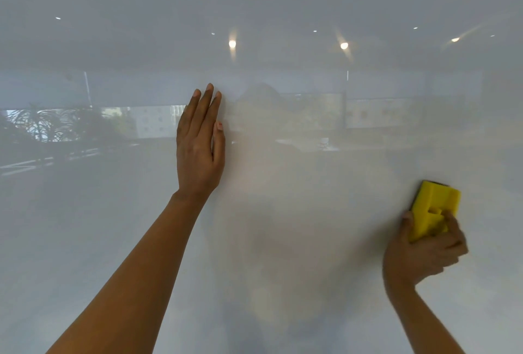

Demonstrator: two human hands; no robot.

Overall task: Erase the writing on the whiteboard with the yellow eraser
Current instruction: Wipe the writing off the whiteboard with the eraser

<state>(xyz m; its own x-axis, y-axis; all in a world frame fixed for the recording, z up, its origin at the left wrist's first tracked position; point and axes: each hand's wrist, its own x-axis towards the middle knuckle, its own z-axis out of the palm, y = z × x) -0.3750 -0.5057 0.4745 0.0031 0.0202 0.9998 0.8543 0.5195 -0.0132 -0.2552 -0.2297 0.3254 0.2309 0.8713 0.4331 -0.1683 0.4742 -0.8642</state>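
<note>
Across the whole view, a glossy whiteboard [283, 212] is seen close up, with ceiling lights and a plant faintly mirrored in it. No writing can be made out on the board, though glare may be hiding faint marks. Left of centre, the left hand [198, 144] is laid flat against the board, its fingers [208, 104] straight, close together and pointing up. At the lower right, the eraser [433, 206] is pressed to the board and held by the right hand [424, 251], whose fingers are clamped around its lower end. This hand is slightly blurred.
</note>
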